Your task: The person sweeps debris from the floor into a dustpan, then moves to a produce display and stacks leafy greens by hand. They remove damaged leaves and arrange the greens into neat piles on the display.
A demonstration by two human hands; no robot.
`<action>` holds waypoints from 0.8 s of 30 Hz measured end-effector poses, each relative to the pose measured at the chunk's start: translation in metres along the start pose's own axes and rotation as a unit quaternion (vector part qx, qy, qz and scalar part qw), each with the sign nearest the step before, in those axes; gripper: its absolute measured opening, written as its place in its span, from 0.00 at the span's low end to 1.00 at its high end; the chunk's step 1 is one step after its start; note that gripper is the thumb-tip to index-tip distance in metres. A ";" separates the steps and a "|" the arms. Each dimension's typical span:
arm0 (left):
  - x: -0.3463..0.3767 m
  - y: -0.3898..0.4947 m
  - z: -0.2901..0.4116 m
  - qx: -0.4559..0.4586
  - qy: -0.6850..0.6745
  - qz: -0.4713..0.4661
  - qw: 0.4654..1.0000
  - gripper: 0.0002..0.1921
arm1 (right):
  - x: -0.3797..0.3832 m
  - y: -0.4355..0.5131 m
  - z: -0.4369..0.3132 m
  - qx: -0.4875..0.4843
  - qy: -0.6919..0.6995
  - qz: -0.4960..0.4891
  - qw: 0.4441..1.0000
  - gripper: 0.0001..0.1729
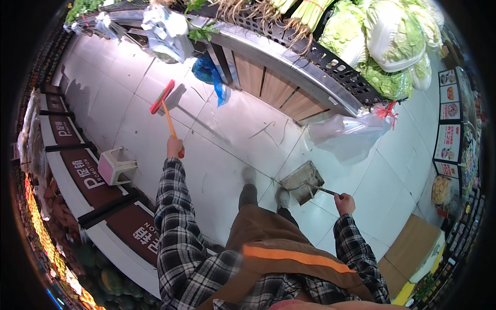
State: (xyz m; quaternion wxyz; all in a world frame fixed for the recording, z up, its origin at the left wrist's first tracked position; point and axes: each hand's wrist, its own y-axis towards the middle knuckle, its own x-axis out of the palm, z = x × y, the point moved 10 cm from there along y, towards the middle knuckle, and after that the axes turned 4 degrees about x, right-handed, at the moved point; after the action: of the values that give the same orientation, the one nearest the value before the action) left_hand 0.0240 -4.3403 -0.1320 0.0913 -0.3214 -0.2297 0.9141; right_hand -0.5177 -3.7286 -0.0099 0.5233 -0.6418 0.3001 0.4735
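My left hand grips the orange handle of a broom and stretches out ahead at the left. The broom's long red head is over the white tiled floor, beside its own shadow; contact with the tiles is hard to tell. Closed around the dark handle of a dustpan, my right hand is low on the right. The dirty pan rests by my right shoe. Thin plant stems are scattered on the tiles between broom and pan.
A vegetable stand bearing napa cabbages runs across the front. Plastic bags hang from its edge, with a blue bag low beside it. On the left, a small stool stands by a display. Cardboard lies at right.
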 end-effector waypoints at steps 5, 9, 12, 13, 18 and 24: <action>0.114 -0.066 -0.026 -0.004 0.230 -0.097 0.968 0.23 | -0.005 0.001 -0.017 0.001 -0.015 0.021 1.000 0.23; 0.148 -0.262 -0.073 -0.025 0.328 -0.267 0.906 0.45 | -0.007 0.002 -0.017 -0.009 -0.019 0.018 1.000 0.24; 0.125 -0.358 -0.063 -0.011 0.310 -0.357 0.881 0.41 | -0.006 0.007 -0.017 -0.017 -0.039 0.014 0.999 0.25; 0.114 -0.367 -0.043 0.020 0.287 -0.375 0.881 0.41 | -0.005 0.008 -0.015 -0.008 -0.025 0.006 1.000 0.25; 0.021 -0.361 0.031 -0.192 0.010 -0.356 0.914 0.38 | -0.006 0.010 -0.017 -0.008 -0.009 -0.012 1.000 0.22; 0.025 -0.313 0.057 0.127 0.245 -0.206 0.939 0.32 | -0.009 0.011 -0.010 -0.007 0.006 -0.032 0.999 0.21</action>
State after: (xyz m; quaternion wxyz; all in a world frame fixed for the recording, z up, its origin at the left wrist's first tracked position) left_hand -0.0252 -4.0782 0.0432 0.3708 -0.4670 -0.1437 0.7898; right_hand -0.5280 -3.7418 -0.0062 0.5317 -0.6576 0.2796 0.4545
